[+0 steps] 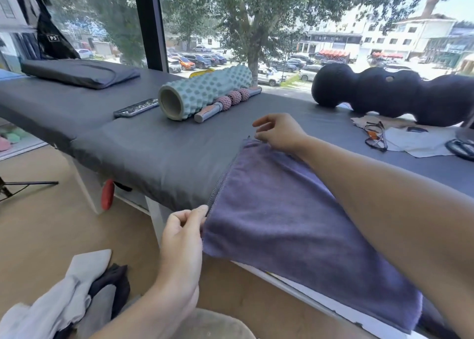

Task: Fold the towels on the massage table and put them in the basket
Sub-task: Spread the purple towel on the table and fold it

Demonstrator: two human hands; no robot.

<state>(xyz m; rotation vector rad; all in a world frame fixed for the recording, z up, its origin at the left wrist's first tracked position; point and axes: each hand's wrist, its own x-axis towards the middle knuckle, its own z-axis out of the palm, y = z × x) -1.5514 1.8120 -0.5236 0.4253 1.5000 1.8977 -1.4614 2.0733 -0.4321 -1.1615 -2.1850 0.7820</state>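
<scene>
A purple-grey towel lies doubled over on the near edge of the dark grey massage table, part of it hanging over the side. My left hand pinches the towel's near left corner at the table edge. My right hand pinches the far left corner, with the forearm stretched across the cloth. Other light and dark towels are bunched at the bottom left, below the table. No basket is in view.
On the table stand a teal foam roller, a pink massage stick, a phone, a dark folded pad, a black peanut-shaped roller, glasses and white cloth. A window runs behind.
</scene>
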